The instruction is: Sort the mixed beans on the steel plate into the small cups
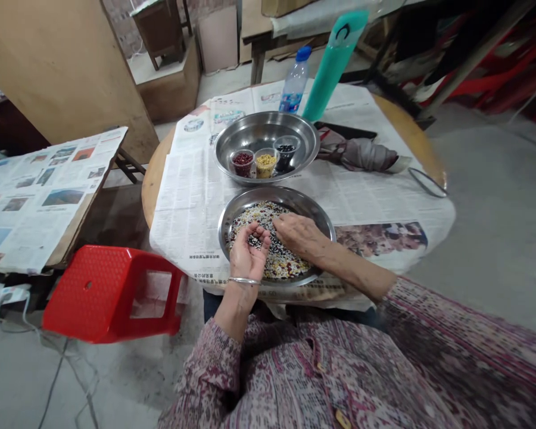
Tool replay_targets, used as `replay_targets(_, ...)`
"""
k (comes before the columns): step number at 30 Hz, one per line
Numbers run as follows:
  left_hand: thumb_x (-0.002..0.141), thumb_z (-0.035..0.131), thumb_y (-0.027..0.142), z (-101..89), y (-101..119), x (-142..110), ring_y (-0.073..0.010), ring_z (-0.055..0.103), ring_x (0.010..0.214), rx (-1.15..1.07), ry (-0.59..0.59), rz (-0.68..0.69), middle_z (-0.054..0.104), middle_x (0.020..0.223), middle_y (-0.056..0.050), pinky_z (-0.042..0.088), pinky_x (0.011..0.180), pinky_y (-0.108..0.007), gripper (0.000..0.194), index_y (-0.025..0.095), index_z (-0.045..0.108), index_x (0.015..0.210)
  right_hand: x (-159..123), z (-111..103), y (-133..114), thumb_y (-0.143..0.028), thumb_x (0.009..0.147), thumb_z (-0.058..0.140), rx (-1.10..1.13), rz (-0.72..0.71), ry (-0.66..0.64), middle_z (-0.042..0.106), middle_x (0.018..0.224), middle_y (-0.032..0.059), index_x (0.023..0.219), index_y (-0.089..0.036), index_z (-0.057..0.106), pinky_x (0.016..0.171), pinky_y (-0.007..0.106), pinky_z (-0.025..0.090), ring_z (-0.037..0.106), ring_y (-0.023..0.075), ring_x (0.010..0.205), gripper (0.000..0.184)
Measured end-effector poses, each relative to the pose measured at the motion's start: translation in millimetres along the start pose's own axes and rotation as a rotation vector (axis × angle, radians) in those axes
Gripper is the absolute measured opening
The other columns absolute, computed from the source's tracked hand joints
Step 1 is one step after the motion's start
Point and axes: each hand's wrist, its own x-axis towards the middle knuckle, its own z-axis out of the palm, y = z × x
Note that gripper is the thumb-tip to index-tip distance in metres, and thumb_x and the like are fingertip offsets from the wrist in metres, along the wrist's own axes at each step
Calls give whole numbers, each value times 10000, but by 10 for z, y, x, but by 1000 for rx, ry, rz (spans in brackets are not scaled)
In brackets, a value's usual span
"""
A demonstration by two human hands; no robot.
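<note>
Mixed grains (290, 266), mostly white and black with yellow and dark red bits, lie loose in a shallow metal pan (315, 215), nearest the wearer; yellow and red pieces gather thickest at its near side. Left hand (249, 253) palm up over the grains, fingers curled into a loose, unclosed cup; contents, if any, unclear. Right hand (301, 235) palm down over them, fingertips bent together; cannot tell if it pinches anything. Just beyond the pan, a larger metal basin (250, 128) bears three clear cups: red beans (242, 159), yellow kernels (265, 161), black beans (286, 149). Surface (185, 208) round-edged, wooden, spread with newspaper. Blue-capped bottle (295, 83) and tall turquoise container (335, 65) stand behind the basin; grey cloth bundle (361, 154) lies right of it. Room: red plastic stool (102, 292) at left, newspaper-covered table (40, 190) beyond, grey floor (486, 179).
</note>
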Motion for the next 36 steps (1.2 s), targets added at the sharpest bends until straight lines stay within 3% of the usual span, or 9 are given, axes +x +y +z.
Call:
replay_targets(3,1003,384,253,-37,0,-19,-149,678,873,-6,-46,11,670,889,-99,539,824,-257,328,105,649,880,46,-60,62,-148,835,456,81,79,45,690,874,135,891,-149,673,718,318,421,613,228,826,224)
replay_targets(6,1014,361,291,-65,-7,-17,-184,683,960,13,-71,-4,687,958,-127,539,877,-297,373,98,664,916,57,-226,38,-185,784,508,321,174,54,692,745,59,814,-174,682,644,295,429,608,183,680,177)
replay_targets(10,1006,378,254,-52,-36,9,-193,660,1047,36,-51,26,682,1086,-134,539,923,-320,339,109,672,921,28,-484,-110,-260,814,540,722,79,56,720,753,14,881,-198,719,610,262,466,623,147,657,200)
replay_targets(13,996,401,224,-27,-33,12,-184,659,1032,35,-31,10,678,1092,-134,557,884,-287,306,108,669,904,1,-585,-115,-302,848,541,797,59,60,749,846,36,934,-197,738,649,277,500,652,158,717,240)
replay_targets(17,1014,377,238,5,38,-37,-103,645,721,-23,-9,-57,652,832,-84,529,610,-160,364,108,635,792,-85,-583,120,-315,851,544,655,206,124,751,840,59,920,-188,739,665,305,513,660,176,702,242)
replay_targets(20,1032,336,246,50,88,-92,-57,552,553,-98,-57,-92,575,687,-31,434,463,-111,409,116,606,754,-191,-497,312,-294,857,526,532,208,93,752,863,64,922,-194,734,712,329,526,675,193,736,239)
replay_targets(24,1030,352,238,111,74,-114,-70,597,605,-101,-71,-68,594,709,-38,493,529,-127,407,122,553,695,-300,-292,381,-256,871,501,373,72,45,727,977,110,975,-157,718,833,376,534,676,235,900,261)
replay_targets(29,1017,376,200,82,15,-62,-104,657,735,-58,13,-15,633,779,-67,553,659,-174,397,122,516,653,-322,-96,226,-160,848,524,164,-131,86,650,1166,158,1125,-120,662,936,407,511,590,272,1098,312)
replay_targets(36,1006,398,192,11,6,-53,-96,642,707,-51,46,-3,628,755,-50,534,664,-179,361,115,571,699,-242,-73,17,-11,834,466,-98,-227,-14,662,914,118,892,-135,651,736,314,488,597,222,882,230)
